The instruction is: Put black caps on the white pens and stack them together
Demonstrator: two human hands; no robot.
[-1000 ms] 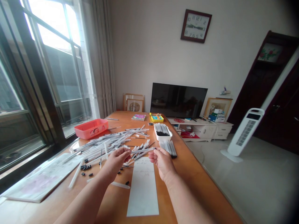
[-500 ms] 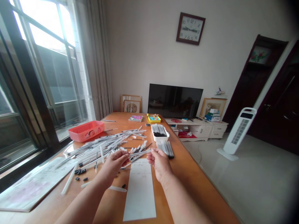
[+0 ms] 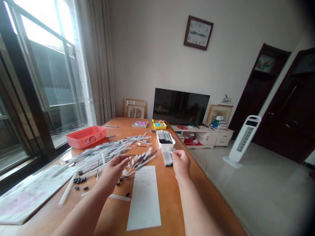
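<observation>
I have my right grip (image 3: 181,162) near the right edge of the desk (image 3: 168,196), thumb and fingers pressed together on what looks like one end of a slim, pale pen (image 3: 168,150). The pen points toward the left edge and lies across the tops of a row of pens (image 3: 167,159); whether it touches them I can't tell. My left grip (image 3: 115,167) hangs well apart from the right, over the middle of the desk, fingers curled in toward the thumb. I can't make out whether anything sits between its fingertips.

Just beyond the row, toward the far right corner, a white box (image 3: 169,146) packed with black-ended pens closes off the space ahead of my right grip. Between the two grips lies a cluster of short tubes and refills (image 3: 142,159), and a paper strip (image 3: 144,203) runs from there toward the near edge. A heap of clear tubes (image 3: 110,152) crowds the left side, with a coral box (image 3: 82,141) at the left edge behind it. Black caps (image 3: 80,180) are scattered nearer me, and my left forearm covers part of a loose tube (image 3: 119,197). A yellow box (image 3: 159,127) and a booklet (image 3: 140,124) sit near the far edge.
</observation>
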